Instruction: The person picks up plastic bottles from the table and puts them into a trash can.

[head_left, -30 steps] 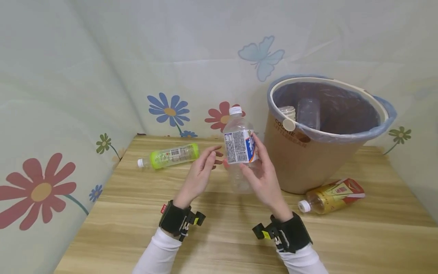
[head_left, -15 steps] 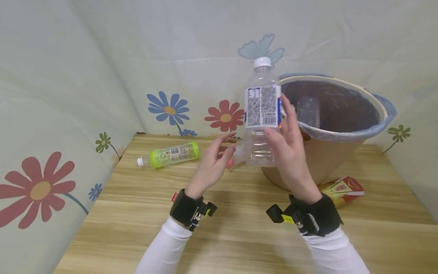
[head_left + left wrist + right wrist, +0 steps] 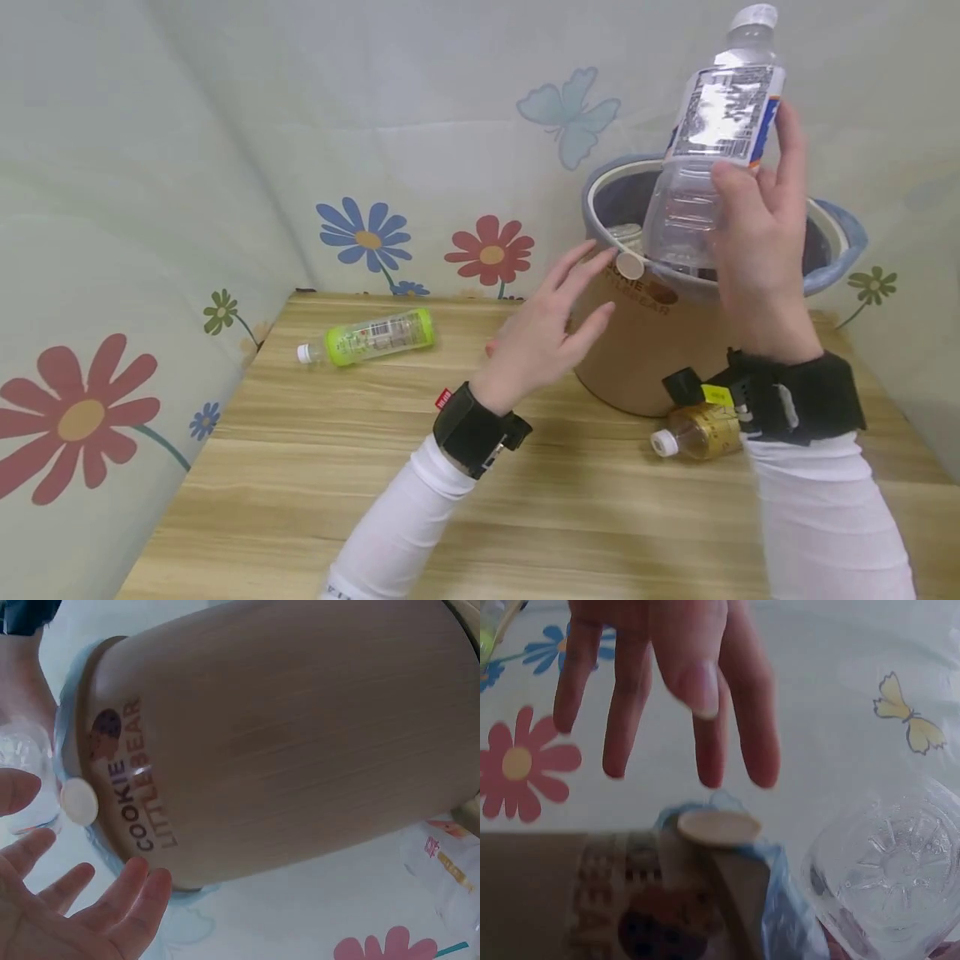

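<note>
right hand (image 3: 765,233) curled round a clear, white-capped plastic bottle (image 3: 722,121), tilted over a tan round bin (image 3: 648,358) with pale-blue plastic liner (image 3: 846,235), left hand (image 3: 540,337) spread, empty, beside bin; best, probably, to keep bottle clear of liner.

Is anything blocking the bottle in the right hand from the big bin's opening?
Nothing visible is between them. The right hand holds the bottle above the bin's rim; the left hand is near that rim, but off to the bottle's left.
</note>
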The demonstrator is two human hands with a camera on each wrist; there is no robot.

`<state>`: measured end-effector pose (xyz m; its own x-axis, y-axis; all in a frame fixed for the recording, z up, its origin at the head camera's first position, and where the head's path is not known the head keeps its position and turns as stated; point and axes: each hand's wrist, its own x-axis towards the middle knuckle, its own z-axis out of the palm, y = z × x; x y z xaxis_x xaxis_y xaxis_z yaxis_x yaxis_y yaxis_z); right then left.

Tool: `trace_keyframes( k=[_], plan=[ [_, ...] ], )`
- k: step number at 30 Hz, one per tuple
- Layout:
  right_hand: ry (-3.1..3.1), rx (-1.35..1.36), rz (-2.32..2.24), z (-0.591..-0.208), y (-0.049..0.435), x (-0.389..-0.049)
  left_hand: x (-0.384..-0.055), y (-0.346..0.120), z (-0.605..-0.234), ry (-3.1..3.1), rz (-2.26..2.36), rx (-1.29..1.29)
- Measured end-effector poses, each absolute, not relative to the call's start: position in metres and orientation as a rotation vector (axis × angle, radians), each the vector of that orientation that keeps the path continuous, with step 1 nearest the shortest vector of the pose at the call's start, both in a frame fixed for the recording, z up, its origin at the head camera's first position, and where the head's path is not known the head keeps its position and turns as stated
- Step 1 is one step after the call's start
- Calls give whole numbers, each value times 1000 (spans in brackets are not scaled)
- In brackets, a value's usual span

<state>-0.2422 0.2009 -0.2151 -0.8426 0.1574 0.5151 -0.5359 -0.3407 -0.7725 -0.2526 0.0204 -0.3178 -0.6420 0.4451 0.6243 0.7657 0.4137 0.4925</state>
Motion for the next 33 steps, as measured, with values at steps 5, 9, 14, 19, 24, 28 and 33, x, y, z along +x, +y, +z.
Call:
trace_keyframes(
  k=[5,9,14,19,24,28,33],
  plan=[
    [-1765,280,1838,-209,225,-252,-253,29,-319,-2302,-1018,-1050],
    [-1968,155,1345,-209,238,-261,-253,31,-321,-2296,-997,-1033],
    [-2080,-15,995,-219,254,-273,-253,31,-322,-2305,-975,-1038],
    [-2276,-133,876,-226,263,-277,-252,31,-322,-2320,-969,-1044],
    [-2379,-132,866,-228,263,-273,-252,28,-324,-2327,-982,-1042],
    [-2426,-144,856,-228,262,-271,-251,25,-326,-2329,-992,-1035],
    [-2388,-85,864,-231,254,-264,-251,19,-331,-2287,-1006,-1023]
  ],
)
